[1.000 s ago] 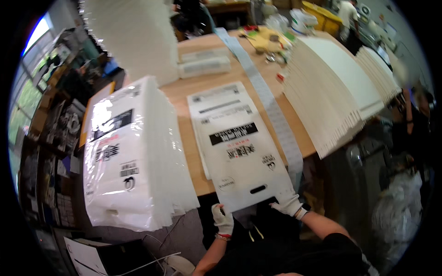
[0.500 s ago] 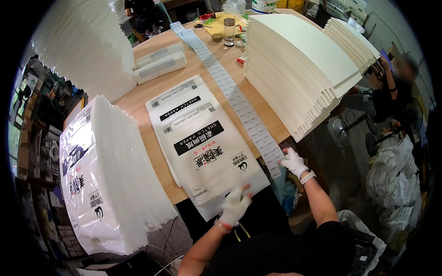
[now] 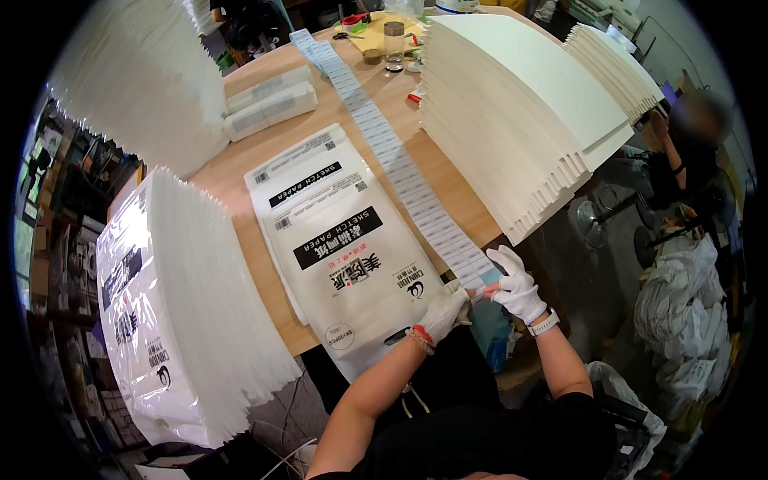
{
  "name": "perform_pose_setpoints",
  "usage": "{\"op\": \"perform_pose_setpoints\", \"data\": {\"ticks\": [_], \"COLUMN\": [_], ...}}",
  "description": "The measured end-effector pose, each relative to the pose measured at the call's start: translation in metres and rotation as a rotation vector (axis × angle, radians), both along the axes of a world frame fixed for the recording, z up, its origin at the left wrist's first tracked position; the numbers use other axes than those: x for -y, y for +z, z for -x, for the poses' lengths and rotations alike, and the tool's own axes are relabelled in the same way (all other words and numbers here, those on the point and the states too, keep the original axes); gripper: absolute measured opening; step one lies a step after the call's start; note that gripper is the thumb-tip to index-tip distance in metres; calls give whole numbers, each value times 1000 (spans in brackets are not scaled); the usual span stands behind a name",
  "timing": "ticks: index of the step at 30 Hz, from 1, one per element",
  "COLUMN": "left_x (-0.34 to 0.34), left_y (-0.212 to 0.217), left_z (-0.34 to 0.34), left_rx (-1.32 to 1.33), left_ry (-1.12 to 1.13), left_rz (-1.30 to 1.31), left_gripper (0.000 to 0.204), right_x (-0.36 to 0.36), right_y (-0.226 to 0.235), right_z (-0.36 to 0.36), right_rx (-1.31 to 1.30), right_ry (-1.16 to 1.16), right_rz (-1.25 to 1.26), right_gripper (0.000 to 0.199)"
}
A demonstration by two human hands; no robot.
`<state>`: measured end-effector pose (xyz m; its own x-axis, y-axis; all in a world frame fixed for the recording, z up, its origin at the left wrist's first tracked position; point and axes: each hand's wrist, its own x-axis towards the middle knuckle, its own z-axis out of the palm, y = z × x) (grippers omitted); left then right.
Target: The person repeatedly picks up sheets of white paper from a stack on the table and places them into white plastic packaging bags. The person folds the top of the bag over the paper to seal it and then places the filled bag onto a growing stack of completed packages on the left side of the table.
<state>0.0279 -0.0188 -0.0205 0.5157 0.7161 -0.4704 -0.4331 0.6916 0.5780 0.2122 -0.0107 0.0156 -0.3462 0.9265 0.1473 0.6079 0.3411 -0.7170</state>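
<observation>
Left hand: the white-gloved left hand (image 3: 446, 314) has been brought off the near part of the bag to the strip's near end; its fingertips are bunched there, but whether anything is gripped cannot be told.
Right hand: the strip's near end is pinched by the fingertips of the white-gloved right hand (image 3: 516, 292), with one finger raised.
Change: both sets of fingertips are now met at one spot, so attention appears to be shifted from bag to strip.
Label strip: the long, pale-blue printed paper strip (image 3: 384, 140) is laid across the light wooden tabletop (image 3: 448, 180); its long axis is run from far left to near right, the held end pointed near.
Bag: the flat white plastic bag with black and red print (image 3: 364, 312) is placed left of the strip, its long axis roughly parallel, its dark handle slot (image 3: 396, 336) turned near, partly covered by the left wrist.
</observation>
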Motion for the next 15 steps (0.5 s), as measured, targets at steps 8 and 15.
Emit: {"op": "perform_pose_setpoints", "data": {"ticks": [8, 15], "left_x": [5, 102], "left_y": [11, -9], "left_z": [19, 122], "left_rx": [-654, -1035], "left_ry": [-134, 410], "left_rz": [-350, -653], "left_gripper": [27, 35], "right_x": [1, -126], "right_y": [24, -30], "right_z": [52, 267], "right_rx": [-252, -377], "right_ry": [-121, 107], "right_rz": [-44, 344], "right_gripper": [14, 18]}}
